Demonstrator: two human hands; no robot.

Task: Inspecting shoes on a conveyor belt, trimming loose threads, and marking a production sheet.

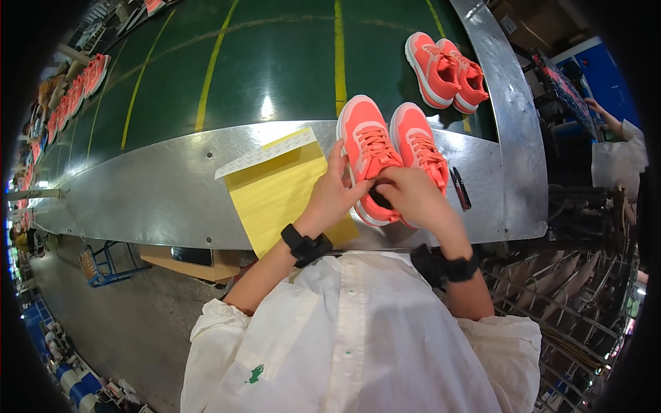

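Note:
Two coral-pink sneakers with white soles stand side by side on the metal ledge in front of me, toes pointing away. My left hand (332, 191) grips the left sneaker (365, 131) along its outer side, with the thumb by the collar. At the same shoe's opening, my right hand (415, 197) has its fingers bent and pinched at the tongue and collar; the fingertips are partly hidden. The right sneaker (414, 138) stands beside it, its heel partly covered by my right hand. Left of the shoes lies a yellow paper sheet (279, 196) with a white patterned strip (268, 154) across its top.
Dark pens (460, 188) lie right of the shoes on the metal ledge (151, 189). Beyond runs a green conveyor belt (275, 76) with another coral pair (434, 72) and a shoe row (76, 96) far left. A wire rack (561, 303) and another person (620, 158) are at right.

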